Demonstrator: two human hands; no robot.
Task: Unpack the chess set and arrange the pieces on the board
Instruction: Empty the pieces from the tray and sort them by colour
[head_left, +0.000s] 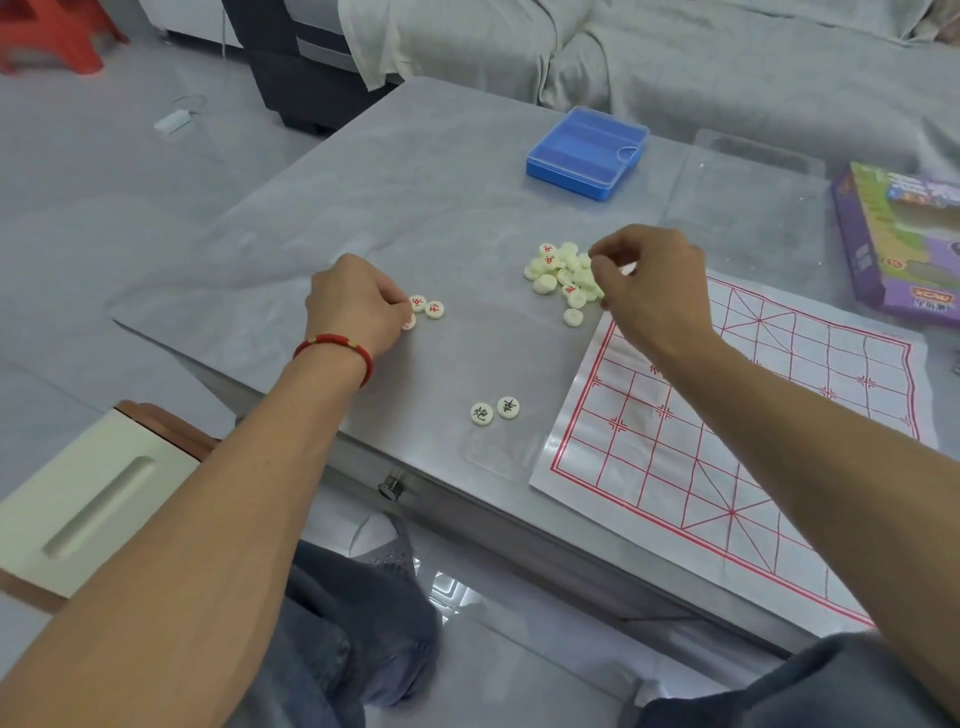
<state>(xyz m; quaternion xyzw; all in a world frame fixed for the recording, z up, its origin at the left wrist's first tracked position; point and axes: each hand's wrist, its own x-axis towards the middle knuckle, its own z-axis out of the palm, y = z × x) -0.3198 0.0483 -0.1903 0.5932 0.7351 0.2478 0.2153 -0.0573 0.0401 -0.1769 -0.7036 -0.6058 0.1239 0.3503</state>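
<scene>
A heap of cream round chess pieces (558, 273) lies on the grey table, just beyond the far left corner of the paper board (737, 415) with red lines. My right hand (649, 286) hovers over the heap's right side, fingers curled and pinching among the pieces. My left hand (358, 306), with a red bracelet on the wrist, has its fingertips on a small group of red-marked pieces (426, 309). Two black-marked pieces (494, 410) lie side by side nearer the table's front edge. No piece stands on the board.
A blue plastic box (587, 153) sits at the far side of the table (415, 208). A purple game carton (898, 239) lies at the right edge. A clear plastic lid (748, 176) lies beside the blue box. A cream stool (78, 499) stands at the left.
</scene>
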